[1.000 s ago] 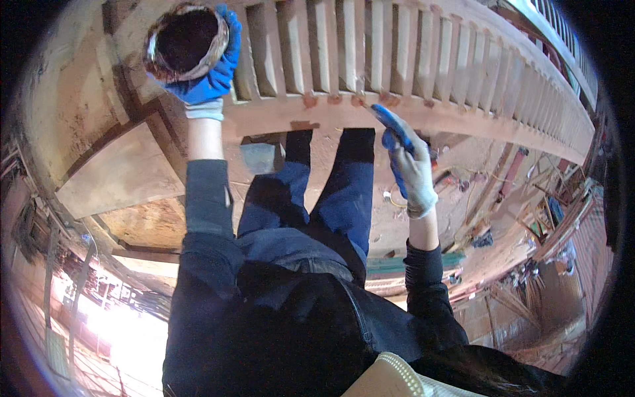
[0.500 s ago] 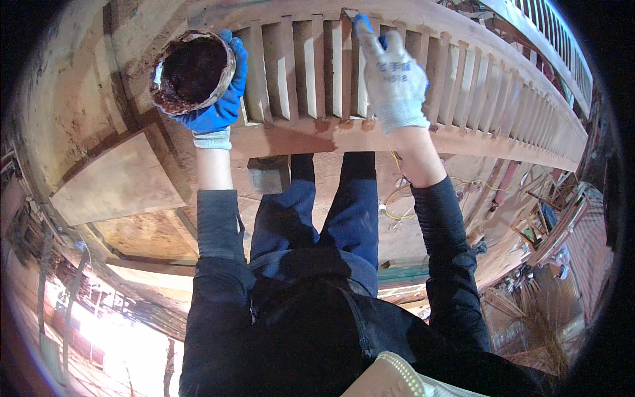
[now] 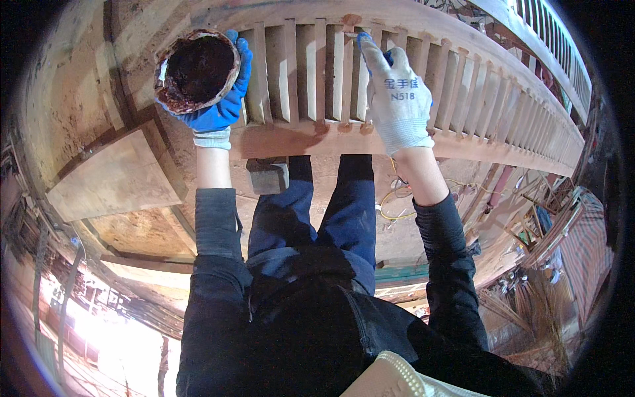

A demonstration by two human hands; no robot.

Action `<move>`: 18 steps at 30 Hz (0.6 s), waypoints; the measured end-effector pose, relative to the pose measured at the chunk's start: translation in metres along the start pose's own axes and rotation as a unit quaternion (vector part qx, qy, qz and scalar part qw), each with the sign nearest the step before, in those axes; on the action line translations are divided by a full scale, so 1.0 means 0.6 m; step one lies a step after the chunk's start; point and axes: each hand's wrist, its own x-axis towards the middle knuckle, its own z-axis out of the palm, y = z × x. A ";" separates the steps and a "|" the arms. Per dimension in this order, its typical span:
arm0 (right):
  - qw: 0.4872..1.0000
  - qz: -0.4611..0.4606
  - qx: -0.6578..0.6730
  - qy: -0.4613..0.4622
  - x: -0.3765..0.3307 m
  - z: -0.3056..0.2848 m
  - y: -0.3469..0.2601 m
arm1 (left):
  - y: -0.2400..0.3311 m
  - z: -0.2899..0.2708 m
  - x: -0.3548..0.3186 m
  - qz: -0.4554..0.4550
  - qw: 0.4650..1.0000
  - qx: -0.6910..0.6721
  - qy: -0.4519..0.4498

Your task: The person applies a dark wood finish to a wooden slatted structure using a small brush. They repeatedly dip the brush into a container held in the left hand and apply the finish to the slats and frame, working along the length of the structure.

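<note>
My left hand (image 3: 228, 106), in a blue-palmed glove, is wrapped round a round bowl (image 3: 177, 104) with a crusted rim. Dark brown paste (image 3: 202, 66) lies inside it. My right hand (image 3: 400, 99), gloved in white with blue fingertips, is at the upper part of a slatted wooden panel (image 3: 274, 137). Its index finger stretches toward the top end of a slat (image 3: 319, 73), with the other fingers bent. A thin edge shows by the fingertip; what the hand grips is mostly hidden. A wet reddish-brown patch (image 3: 350, 20) marks the upper rail near that fingertip.
A second slatted panel (image 3: 559, 49) lies at the far right. Below the near rail sits a grey block (image 3: 268, 175). A yellow cable (image 3: 390, 215) winds across the floor to the right. Flat boards (image 3: 116, 175) lie at the left, and a striped cloth (image 3: 585, 238) hangs at the right.
My right hand has drawn slightly down from the upper rail, where the brown patch now shows uncovered. The bowl has shifted slightly right in my left hand's grip.
</note>
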 end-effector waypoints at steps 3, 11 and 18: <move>1.000 0.001 0.004 0.025 0.015 -0.002 0.007 | 0.001 -0.005 -0.001 0.002 1.000 -0.001 -0.015; 1.000 -0.026 0.008 -0.015 0.007 -0.004 -0.002 | 0.005 -0.005 0.003 -0.001 1.000 -0.002 0.000; 0.998 -0.054 0.000 0.024 0.033 0.012 -0.023 | 0.004 -0.005 0.009 -0.019 1.000 -0.007 -0.008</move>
